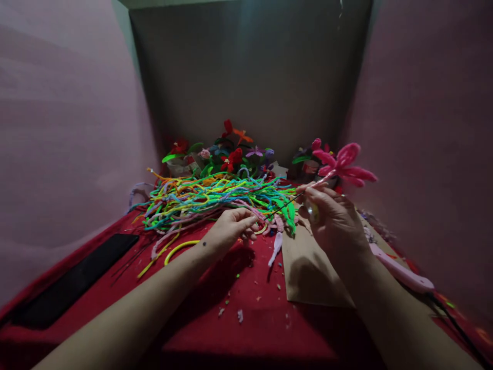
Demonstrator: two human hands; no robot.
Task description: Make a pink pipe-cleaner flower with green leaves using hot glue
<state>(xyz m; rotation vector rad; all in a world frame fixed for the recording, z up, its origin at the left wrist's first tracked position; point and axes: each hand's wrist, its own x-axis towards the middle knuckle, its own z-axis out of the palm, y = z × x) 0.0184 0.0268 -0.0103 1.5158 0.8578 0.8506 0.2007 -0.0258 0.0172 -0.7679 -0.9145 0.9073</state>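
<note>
A pink fuzzy flower [348, 165], shaped from pipe cleaner, tilts up to the right on a thin dark stem. My right hand [331, 213] is closed around the stem just below the petals, where it is wrapped in something pale pink. A small shiny round object [313, 211], perhaps a tape roll, shows at its palm. My left hand [234, 228] pinches the lower end of the stem with thumb and fingers. Below the stem lie green leaf pieces [289, 218] and a pale pink strip [276, 248] on the red cloth.
A tangled heap of colourful pipe cleaners [200, 198] lies ahead, with finished flowers [231, 159] behind it. A brown board [308, 277] lies under my right hand. At right is a pink corded tool [402, 270], at left a black flat slab [77, 280]. Walls enclose three sides.
</note>
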